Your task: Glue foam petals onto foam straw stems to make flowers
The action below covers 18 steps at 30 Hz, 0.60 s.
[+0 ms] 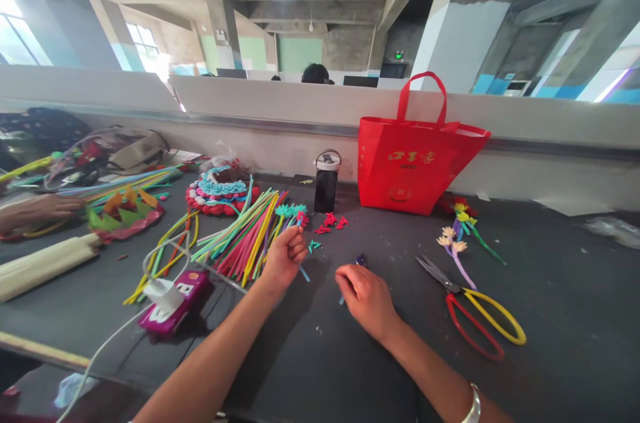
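Head cam had the left hand (287,255) up over the black tabletop (310,363), its grip pinched tight on a blue pipe cleaner (305,274), with some pinkish-red bits (302,217) showing right by the fingertips. Right hand (369,298) was lower down with its fingers curled in; a bit of light blue peeked out under it and a dark purple piece (361,260) sat just past the knuckles, but honestly I couldn't tell if that grip was clamped on anything. A fat bundle of loose pipe cleaners (250,230) lay just left of the left hand, and small red pieces (330,219) plus a few teal snippets (314,245) were scattered in front of the phone (326,191). Off to the right, the scissors (454,288) lay spread open near a peach flower (453,243) on a purple stem, with the red tote bag (415,166) standing behind.
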{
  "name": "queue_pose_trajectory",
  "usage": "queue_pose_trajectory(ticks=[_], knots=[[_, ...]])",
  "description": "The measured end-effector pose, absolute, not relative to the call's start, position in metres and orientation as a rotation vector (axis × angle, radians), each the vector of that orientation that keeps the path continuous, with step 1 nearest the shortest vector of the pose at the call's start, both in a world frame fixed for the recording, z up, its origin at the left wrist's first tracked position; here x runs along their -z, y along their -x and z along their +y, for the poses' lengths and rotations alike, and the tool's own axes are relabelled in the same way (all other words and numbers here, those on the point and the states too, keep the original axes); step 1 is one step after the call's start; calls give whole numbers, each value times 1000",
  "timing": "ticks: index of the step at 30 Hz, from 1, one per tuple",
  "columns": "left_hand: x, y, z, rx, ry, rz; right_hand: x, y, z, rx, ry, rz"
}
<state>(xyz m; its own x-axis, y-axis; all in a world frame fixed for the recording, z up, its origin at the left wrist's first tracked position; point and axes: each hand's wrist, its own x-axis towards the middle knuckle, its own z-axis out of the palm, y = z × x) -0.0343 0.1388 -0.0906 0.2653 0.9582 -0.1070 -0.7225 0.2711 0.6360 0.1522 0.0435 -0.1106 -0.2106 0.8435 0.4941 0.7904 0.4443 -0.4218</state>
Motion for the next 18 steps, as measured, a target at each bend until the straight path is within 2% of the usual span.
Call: queue_pose_trajectory(ticks=[5, 12, 18], knots=[[115, 38, 137, -1203, -543, 563, 93, -166, 48, -119, 1571, -1956], [110, 37, 135, -1196, -599, 528, 87, -182, 17, 71, 2094, -2146], [105, 33, 132, -1204, -635, 496, 103, -187, 17, -256, 2180, -2154]])
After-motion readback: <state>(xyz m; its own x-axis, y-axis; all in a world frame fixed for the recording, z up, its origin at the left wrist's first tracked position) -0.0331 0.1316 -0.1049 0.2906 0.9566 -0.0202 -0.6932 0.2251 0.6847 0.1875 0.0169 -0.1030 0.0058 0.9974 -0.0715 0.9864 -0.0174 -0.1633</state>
